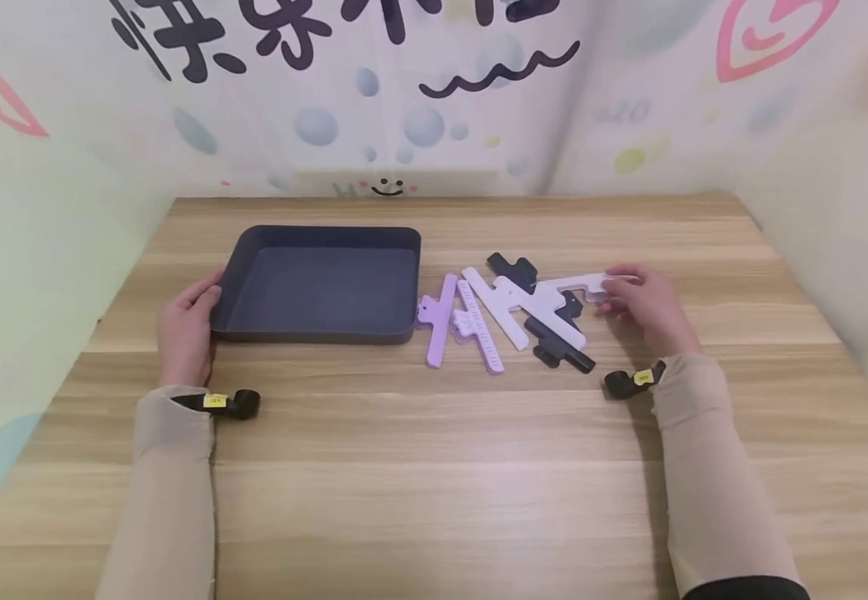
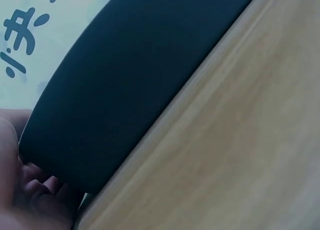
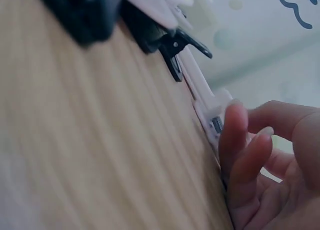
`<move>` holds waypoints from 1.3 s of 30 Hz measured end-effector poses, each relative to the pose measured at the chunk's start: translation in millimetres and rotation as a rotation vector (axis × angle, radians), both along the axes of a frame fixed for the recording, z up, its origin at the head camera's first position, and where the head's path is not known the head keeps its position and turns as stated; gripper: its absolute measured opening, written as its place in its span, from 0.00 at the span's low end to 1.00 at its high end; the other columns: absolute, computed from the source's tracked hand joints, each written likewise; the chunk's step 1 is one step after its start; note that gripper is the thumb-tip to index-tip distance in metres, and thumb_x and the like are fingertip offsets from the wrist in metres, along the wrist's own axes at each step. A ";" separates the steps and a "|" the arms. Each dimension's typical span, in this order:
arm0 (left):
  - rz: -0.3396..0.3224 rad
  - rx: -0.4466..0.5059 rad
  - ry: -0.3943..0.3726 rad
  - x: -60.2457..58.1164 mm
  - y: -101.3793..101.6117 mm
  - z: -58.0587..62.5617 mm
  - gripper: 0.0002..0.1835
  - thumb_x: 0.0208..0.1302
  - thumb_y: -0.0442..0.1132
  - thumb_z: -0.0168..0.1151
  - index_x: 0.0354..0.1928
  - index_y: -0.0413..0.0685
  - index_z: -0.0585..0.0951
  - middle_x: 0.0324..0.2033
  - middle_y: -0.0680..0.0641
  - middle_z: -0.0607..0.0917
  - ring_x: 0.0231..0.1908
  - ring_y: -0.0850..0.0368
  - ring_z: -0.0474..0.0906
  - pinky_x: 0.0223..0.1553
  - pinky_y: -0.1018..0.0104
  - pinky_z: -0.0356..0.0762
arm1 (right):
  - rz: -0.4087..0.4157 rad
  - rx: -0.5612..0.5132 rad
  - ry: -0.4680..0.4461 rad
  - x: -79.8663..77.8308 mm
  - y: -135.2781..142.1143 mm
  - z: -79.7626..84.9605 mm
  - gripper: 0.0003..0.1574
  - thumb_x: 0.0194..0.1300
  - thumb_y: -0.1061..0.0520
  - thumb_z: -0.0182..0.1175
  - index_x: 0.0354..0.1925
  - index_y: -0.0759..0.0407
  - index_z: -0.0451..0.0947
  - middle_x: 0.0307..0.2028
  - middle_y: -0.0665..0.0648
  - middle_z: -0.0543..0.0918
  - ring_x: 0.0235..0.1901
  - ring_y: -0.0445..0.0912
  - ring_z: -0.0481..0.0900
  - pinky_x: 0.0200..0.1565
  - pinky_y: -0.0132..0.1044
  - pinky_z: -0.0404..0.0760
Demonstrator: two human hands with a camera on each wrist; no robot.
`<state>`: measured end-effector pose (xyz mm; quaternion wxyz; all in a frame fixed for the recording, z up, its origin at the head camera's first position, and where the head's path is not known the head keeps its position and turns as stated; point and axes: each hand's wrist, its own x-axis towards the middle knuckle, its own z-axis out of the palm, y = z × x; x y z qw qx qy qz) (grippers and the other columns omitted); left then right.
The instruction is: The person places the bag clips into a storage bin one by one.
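Head view: the right hand (image 1: 650, 307) pinches the right end of a white clip (image 1: 580, 282), long axis running left toward the dark tray (image 1: 317, 287), whose left side the left hand (image 1: 185, 332) grips

Wall lettering (image 1: 185, 34) cropped, nearest black clip (image 3: 90, 12) blurred

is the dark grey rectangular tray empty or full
Empty: the dark grey rectangular tray shows a bare floor in the head view.
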<state>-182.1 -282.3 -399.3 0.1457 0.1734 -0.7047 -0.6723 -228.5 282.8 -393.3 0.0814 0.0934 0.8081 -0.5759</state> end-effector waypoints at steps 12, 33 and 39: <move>-0.018 -0.027 -0.046 -1.0 -6.4 1.7 0.22 0.60 0.43 0.58 0.57 0.50 0.73 0.58 0.55 0.71 0.59 0.66 0.58 0.57 0.78 0.53 | -0.053 -0.062 0.079 6.3 -3.0 -10.1 0.18 0.64 0.60 0.47 0.52 0.64 0.67 0.31 0.53 0.74 0.25 0.40 0.75 0.26 0.29 0.74; -0.035 -0.034 -0.022 -3.2 -2.8 1.2 0.20 0.62 0.42 0.55 0.56 0.50 0.74 0.57 0.54 0.71 0.59 0.66 0.59 0.58 0.77 0.53 | -0.315 -0.643 0.283 6.2 1.3 -7.8 0.10 0.59 0.65 0.56 0.40 0.68 0.77 0.33 0.58 0.73 0.22 0.41 0.69 0.21 0.26 0.71; -0.040 -0.052 -0.031 -3.4 -2.3 1.4 0.19 0.63 0.42 0.53 0.57 0.49 0.73 0.58 0.54 0.71 0.59 0.66 0.59 0.59 0.76 0.52 | -0.272 -0.779 0.306 5.7 -2.5 -3.8 0.10 0.58 0.67 0.55 0.40 0.71 0.76 0.34 0.58 0.72 0.23 0.42 0.69 0.22 0.27 0.70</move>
